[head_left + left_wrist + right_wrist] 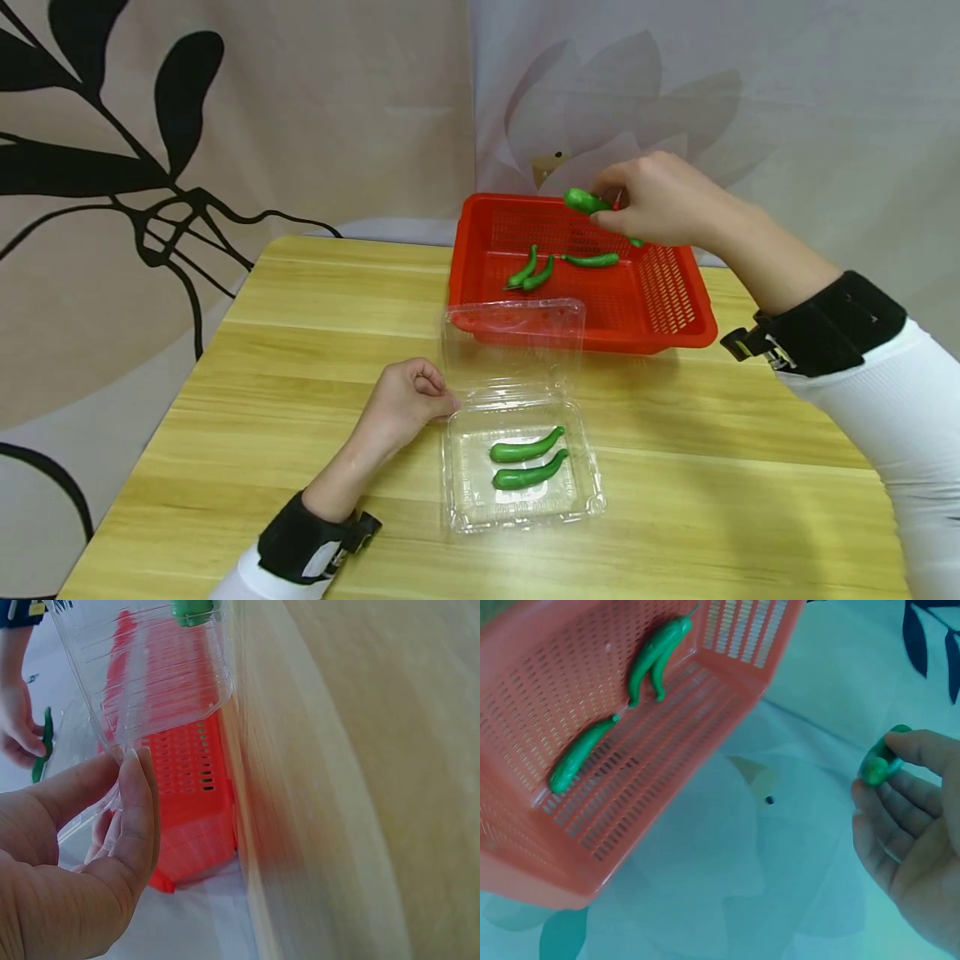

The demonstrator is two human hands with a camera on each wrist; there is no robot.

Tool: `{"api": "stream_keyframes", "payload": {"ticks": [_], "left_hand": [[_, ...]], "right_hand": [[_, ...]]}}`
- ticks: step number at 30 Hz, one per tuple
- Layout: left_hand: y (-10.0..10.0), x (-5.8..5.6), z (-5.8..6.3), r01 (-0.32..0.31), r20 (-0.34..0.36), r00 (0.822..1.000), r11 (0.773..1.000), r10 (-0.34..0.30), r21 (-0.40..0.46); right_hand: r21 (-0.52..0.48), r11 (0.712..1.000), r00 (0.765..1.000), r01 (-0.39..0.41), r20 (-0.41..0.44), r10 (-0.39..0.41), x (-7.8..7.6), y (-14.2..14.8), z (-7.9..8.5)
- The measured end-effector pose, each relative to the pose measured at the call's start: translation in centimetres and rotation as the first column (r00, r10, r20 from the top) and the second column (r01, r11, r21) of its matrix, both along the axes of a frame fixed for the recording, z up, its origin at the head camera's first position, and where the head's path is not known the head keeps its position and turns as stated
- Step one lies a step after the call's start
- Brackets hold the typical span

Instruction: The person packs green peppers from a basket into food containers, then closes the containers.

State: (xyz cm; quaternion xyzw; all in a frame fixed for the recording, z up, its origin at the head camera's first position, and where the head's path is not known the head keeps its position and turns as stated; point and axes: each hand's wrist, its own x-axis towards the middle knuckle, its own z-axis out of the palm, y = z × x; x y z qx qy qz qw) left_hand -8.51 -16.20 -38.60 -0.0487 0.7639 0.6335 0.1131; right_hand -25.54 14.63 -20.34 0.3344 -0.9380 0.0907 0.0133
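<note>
My right hand (663, 200) pinches a green chili pepper (583, 201) between thumb and fingers, above the far right part of a red plastic basket (652, 340). Inside that basket lie three more green peppers (590, 261). With thumb and fingertips, my left hand (401, 408) pinches the left edge of a clear plastic clamshell box (525, 523), near its hinge. The box stands open, its lid (513, 358) tipped back toward the basket and overlapping the near rim in the head view. Two green peppers (528, 477) lie side by side in the box's base.
Everything stands on a light wooden table (300, 333), the basket at its back edge. Behind hangs a pale cloth (360, 108) with dark leaf prints. Bare wood shows left and right of the box. Both wrists wear black camera straps (832, 325).
</note>
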Motion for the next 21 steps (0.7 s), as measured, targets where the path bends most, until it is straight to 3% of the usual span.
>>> {"api": "stream_keyframes", "payload": {"ticks": [13,21], "left_hand": [[-0.1,-0.1,0.2,0.005,-0.005,1.0,1.0,-0.005,0.011],[-0.1,-0.1,0.1,0.014,-0.015,1.0,1.0,-0.014,0.018]], "right_hand": [[-0.144,0.971,0.975,-0.191,-0.139,0.172,6.0,-0.8,-1.9],[-0.184,0.942,0.957,-0.281,-0.122,0.262,9.0,-1.5,-3.7]]}}
